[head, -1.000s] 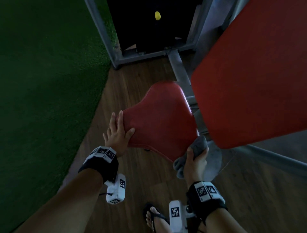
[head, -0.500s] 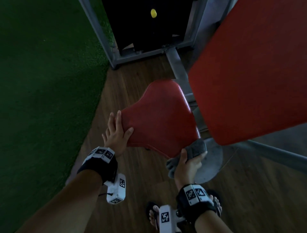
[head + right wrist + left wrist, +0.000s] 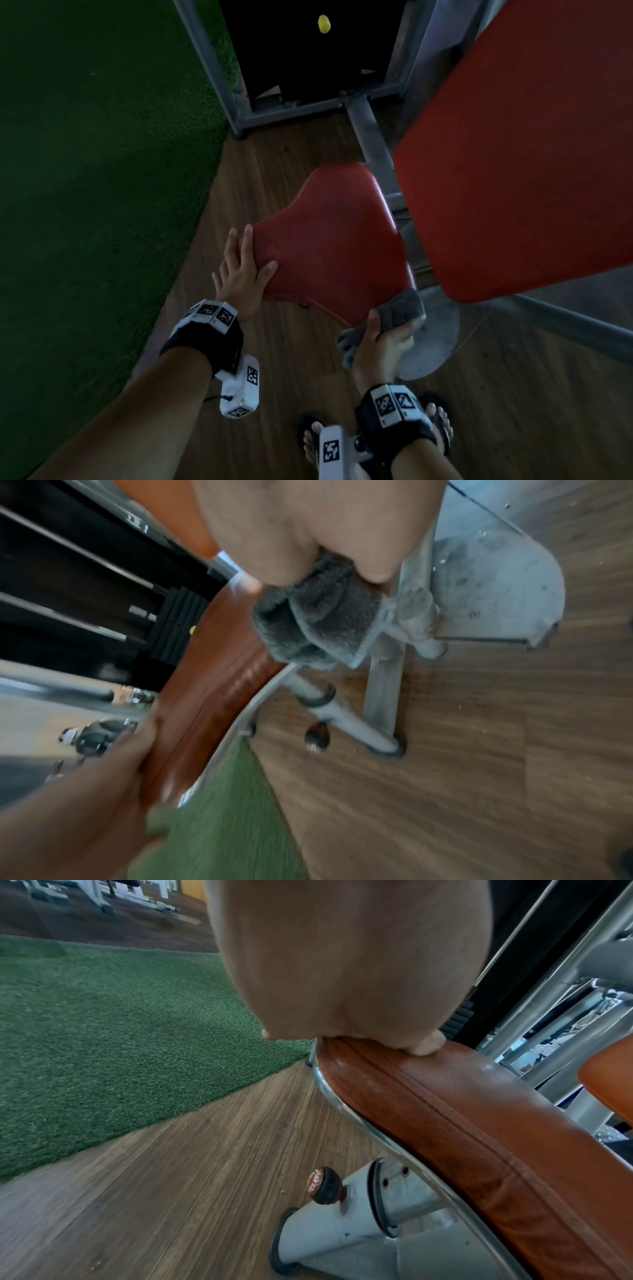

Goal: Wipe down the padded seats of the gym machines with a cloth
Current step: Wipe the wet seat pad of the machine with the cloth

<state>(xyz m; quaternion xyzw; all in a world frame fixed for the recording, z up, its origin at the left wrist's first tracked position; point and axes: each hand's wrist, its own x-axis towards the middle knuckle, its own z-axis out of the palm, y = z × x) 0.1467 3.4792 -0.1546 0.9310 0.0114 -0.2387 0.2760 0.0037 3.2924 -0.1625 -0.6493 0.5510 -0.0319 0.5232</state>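
A red padded seat [image 3: 335, 240] sits low in front of me, with its red backrest pad [image 3: 513, 154] rising at the right. My left hand [image 3: 243, 270] rests on the seat's near left corner, thumb on top and straight fingers along the side edge. The left wrist view shows that palm [image 3: 342, 961] pressing on the seat's seam [image 3: 445, 1110]. My right hand [image 3: 383, 342] grips a bunched grey cloth [image 3: 400, 308] against the seat's near right corner. In the right wrist view the cloth [image 3: 315, 623] lies on the seat rim [image 3: 212, 696].
Green turf [image 3: 85, 171] covers the floor to the left of a wooden strip [image 3: 274, 359]. A grey frame with a black weight stack [image 3: 308, 51] and a yellow pin [image 3: 323, 24] stands ahead. A round metal base plate [image 3: 438, 342] and an adjustment knob [image 3: 323, 1185] sit under the seat. My sandalled feet [image 3: 311, 435] are below.
My right hand has rubbed the cloth a short way back and forth along the seat's near right edge. The left hand has stayed on the left corner.
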